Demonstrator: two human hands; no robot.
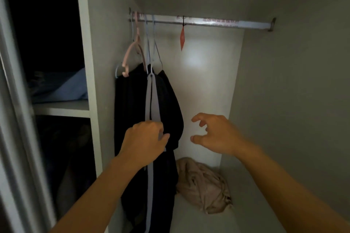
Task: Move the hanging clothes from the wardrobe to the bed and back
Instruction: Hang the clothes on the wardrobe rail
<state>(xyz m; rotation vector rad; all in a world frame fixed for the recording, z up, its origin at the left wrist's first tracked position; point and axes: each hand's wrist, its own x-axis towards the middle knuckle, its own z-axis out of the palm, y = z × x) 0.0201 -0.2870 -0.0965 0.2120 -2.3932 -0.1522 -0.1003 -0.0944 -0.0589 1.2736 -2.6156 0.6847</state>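
Dark clothes (132,104) hang at the left end of the wardrobe rail (208,22) on a pink hanger (132,51) and blue hangers (151,49). A pale blue strap (153,96) runs down the front of the clothes. My left hand (145,140) has its fingers curled round that strap at mid-height of the garments. My right hand (214,134) hovers just right of the dark clothes, fingers spread and loosely bent, holding nothing.
A crumpled beige garment (202,185) lies on the wardrobe floor at the back. A small red tag (182,38) dangles from the middle of the rail. A white partition (89,81) separates shelves on the left, one holding folded blue fabric (62,87).
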